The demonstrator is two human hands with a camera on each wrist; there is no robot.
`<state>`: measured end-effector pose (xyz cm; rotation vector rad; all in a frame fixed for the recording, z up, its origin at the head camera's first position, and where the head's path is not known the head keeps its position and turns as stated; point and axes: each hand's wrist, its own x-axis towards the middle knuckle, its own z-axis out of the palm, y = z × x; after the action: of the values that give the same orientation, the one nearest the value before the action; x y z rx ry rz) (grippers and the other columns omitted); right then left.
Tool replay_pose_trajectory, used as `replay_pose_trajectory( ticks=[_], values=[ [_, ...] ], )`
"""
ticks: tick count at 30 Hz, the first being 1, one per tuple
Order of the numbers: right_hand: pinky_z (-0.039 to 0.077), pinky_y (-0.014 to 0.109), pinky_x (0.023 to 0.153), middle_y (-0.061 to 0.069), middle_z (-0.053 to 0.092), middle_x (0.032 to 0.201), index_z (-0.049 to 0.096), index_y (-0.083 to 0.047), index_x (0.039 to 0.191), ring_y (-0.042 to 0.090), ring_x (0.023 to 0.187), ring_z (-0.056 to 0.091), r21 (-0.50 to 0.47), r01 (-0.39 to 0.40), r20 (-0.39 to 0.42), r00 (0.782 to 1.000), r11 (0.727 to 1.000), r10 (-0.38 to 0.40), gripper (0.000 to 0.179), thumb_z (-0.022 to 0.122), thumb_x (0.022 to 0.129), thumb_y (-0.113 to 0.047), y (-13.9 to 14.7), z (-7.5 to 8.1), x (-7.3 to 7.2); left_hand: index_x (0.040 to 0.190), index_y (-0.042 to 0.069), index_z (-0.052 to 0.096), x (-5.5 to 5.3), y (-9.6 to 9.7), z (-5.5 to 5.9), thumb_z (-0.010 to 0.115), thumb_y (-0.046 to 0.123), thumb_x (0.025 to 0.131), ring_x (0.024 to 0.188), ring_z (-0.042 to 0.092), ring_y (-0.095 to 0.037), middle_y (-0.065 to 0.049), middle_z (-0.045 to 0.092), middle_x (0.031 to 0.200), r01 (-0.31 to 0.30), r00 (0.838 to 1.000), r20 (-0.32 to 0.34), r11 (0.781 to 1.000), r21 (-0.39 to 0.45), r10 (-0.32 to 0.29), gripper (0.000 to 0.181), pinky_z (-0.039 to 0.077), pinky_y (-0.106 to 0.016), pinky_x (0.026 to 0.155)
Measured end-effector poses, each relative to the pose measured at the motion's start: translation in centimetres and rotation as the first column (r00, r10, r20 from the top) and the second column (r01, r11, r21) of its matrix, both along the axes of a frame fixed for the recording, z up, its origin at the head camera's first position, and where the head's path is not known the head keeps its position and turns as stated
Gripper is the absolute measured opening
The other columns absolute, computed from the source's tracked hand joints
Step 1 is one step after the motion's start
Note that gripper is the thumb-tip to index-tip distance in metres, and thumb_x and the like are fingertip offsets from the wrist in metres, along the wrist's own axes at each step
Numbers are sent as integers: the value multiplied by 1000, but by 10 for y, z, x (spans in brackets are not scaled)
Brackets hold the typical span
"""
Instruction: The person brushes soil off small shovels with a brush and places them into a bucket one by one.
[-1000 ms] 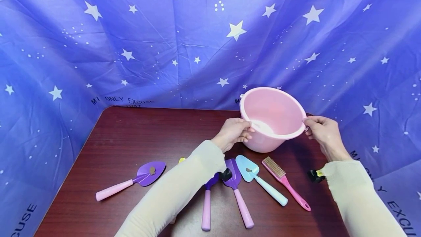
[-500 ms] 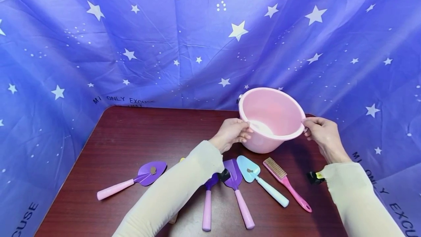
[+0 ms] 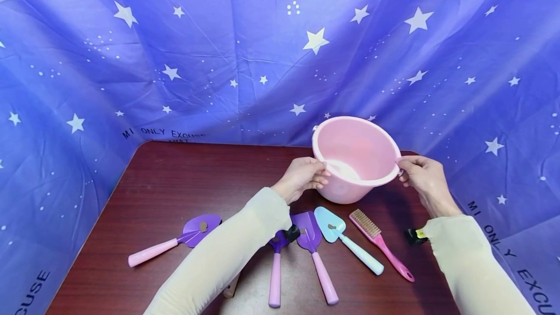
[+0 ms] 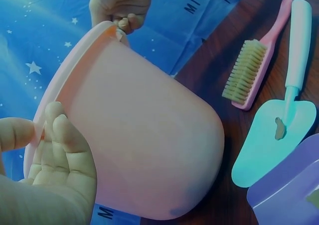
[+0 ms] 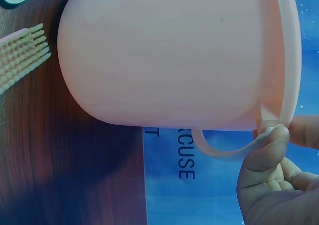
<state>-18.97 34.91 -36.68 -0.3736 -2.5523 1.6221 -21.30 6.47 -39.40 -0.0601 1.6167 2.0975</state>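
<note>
A pink bucket (image 3: 345, 191) is held between both hands at the back right of the table, its mouth tipped toward the head camera. My left hand (image 3: 303, 175) pinches the near-left rim, thumb inside and fingers under the lip. At the right side, my right hand (image 3: 425, 175) pinches the rim beside the handle joint; the pink handle (image 5: 219, 152) hangs below the bucket in the right wrist view. Nothing shows inside the bucket. Just in front of it lie a light-blue trowel (image 3: 330, 224) and a pink-handled brush (image 3: 366, 222).
A purple flat shovel (image 3: 308, 230) and another purple-headed tool (image 3: 274, 276) lie front centre, partly under the left sleeve. A purple trowel (image 3: 201, 230) rests at the left. A wooden piece (image 3: 232, 287) peeks from beneath the left forearm. A star-print curtain (image 3: 236, 52) surrounds the table.
Both hands and the bucket have shifted slightly left along the table's back. More of the wooden piece and the purple-headed tool now shows beside the left sleeve.
</note>
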Motion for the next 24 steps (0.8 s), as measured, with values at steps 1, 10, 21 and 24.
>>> replay_pose_trajectory(
  ticks=[1, 10, 21, 24],
  values=[
    [47, 22, 48, -7, 60, 62, 56, 7, 110, 6, 52, 55, -6, 2, -2, 1000, 1000, -2, 26, 55, 95, -14, -1, 0, 0, 91, 2, 62, 0, 0, -1, 59, 10, 91, 56, 61, -12, -9, 68, 78, 0, 1000, -2, 1000, -1, 0, 8, 49, -22, 55],
    [46, 22, 47, -5, 61, 62, 56, 7, 108, 6, 51, 55, -24, 6, -4, 1000, 1000, -6, 27, 57, 94, -16, -6, -2, 0, 91, 1, 62, 1, -7, 0, 59, 10, 92, 55, 61, -12, -9, 68, 77, -10, 1000, 2, 1000, 3, 10, 9, 49, -21, 53],
    [47, 23, 48, -6, 60, 62, 57, 5, 108, 6, 52, 55, -18, 6, 3, 1000, 1000, -6, 26, 58, 94, -18, -15, -1, -1, 91, 2, 60, 2, -15, 0, 58, 10, 92, 54, 60, -11, -8, 67, 75, -11, 1000, -5, 1000, 11, 11, 8, 48, -20, 52],
    [47, 23, 48, -6, 60, 62, 57, 4, 107, 7, 51, 55, -32, 5, 1, 1000, 999, -5, 25, 58, 94, -18, -16, -1, -1, 90, 2, 60, 3, -17, 0, 58, 10, 92, 54, 60, -11, -8, 67, 76, -14, 1000, -7, 1000, 12, 14, 8, 48, -20, 52]
  ],
)
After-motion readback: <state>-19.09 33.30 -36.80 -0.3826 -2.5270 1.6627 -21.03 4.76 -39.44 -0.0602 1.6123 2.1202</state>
